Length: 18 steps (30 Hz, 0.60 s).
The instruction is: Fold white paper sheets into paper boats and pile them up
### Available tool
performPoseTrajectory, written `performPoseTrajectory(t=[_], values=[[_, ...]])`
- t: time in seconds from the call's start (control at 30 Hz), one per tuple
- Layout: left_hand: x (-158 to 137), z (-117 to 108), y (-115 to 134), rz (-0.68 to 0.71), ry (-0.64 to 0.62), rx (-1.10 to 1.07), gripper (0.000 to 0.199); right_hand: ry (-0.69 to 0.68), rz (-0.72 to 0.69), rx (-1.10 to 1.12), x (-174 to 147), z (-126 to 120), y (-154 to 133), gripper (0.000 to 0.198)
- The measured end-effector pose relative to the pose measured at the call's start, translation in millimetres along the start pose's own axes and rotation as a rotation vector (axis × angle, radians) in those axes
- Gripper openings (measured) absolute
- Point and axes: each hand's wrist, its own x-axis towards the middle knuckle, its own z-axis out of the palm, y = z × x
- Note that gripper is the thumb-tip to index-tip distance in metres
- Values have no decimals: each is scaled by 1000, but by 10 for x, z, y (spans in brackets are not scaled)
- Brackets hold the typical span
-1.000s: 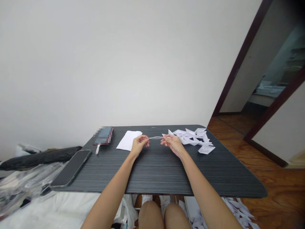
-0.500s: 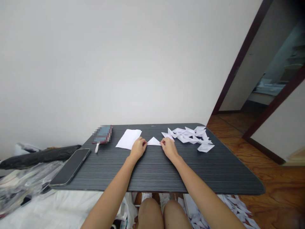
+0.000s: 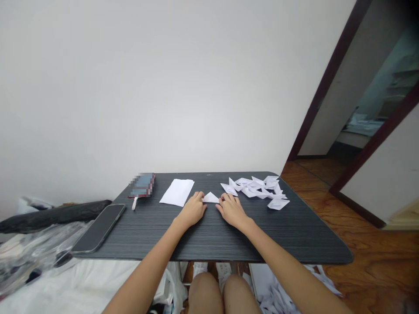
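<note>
A small piece of white paper folded to a triangle (image 3: 210,197) lies on the dark table (image 3: 209,240) between my hands, its peak pointing away from me. My left hand (image 3: 194,208) rests at the paper's left corner, fingertips on it and thumb apart on the near side. At the right corner, my right hand (image 3: 231,210) has its fingers spread over the edge, with the thumb held away from them. Both hands partly cover the triangle's ends. Just beyond my left hand is a stack of white paper sheets (image 3: 177,192).
Several folded white paper pieces (image 3: 252,187) lie in a cluster at the right. A phone (image 3: 100,229) lies at the left edge, with a blurred blue-and-red item (image 3: 142,185) with a white strap behind it. More folded papers (image 3: 278,301) are below the table.
Both hands have loosened from pinching the triangle's corners to resting spread fingers over its ends. The view has shifted slightly.
</note>
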Motion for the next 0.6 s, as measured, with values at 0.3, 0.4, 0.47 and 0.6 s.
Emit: performPoseTrajectory(t=[0.3, 0.4, 0.47, 0.6], values=[[395, 91, -94, 51, -61, 48, 29, 190, 84, 344, 99, 268, 207, 21], [405, 128, -153, 97, -36, 43, 34, 286, 259, 551, 244, 376, 279, 25], [396, 160, -164, 92, 6, 42, 35, 325, 391, 649, 337, 416, 255, 30], [381, 222, -144, 62, 87, 54, 32, 249, 542, 862, 441, 424, 96, 32]])
